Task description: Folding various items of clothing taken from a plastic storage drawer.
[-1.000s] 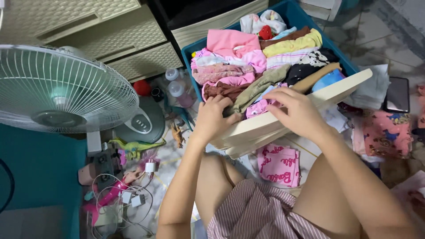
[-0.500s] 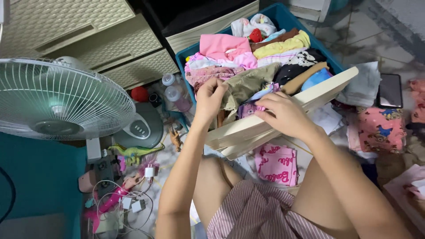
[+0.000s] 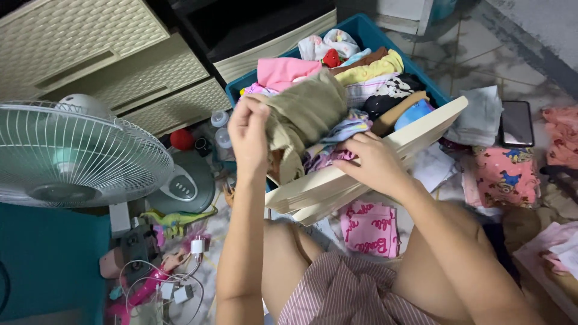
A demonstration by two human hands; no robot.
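My left hand (image 3: 250, 137) grips an olive-khaki garment (image 3: 304, 114) and holds it lifted above the front of a blue drawer (image 3: 368, 27) packed with folded clothes. My right hand (image 3: 372, 161) rests on the pink and purple clothes (image 3: 328, 157) at the drawer's front, beside its cream front panel (image 3: 385, 153). Pink, yellow, brown and black folded pieces fill the drawer behind. My legs and striped shorts (image 3: 349, 295) are below.
A white standing fan (image 3: 75, 153) is at left with its grey base (image 3: 183, 186). Cream wicker drawers (image 3: 120, 54) stand behind. Toy dinosaur (image 3: 174, 219), chargers and cables (image 3: 174, 283) litter the floor. A pink folded cloth (image 3: 370, 229), patterned pink clothes (image 3: 503, 177) and a phone (image 3: 516, 123) lie at right.
My left hand has pulled the olive garment up out of the drawer's front row. My right hand has stayed on the clothes at the drawer's front.
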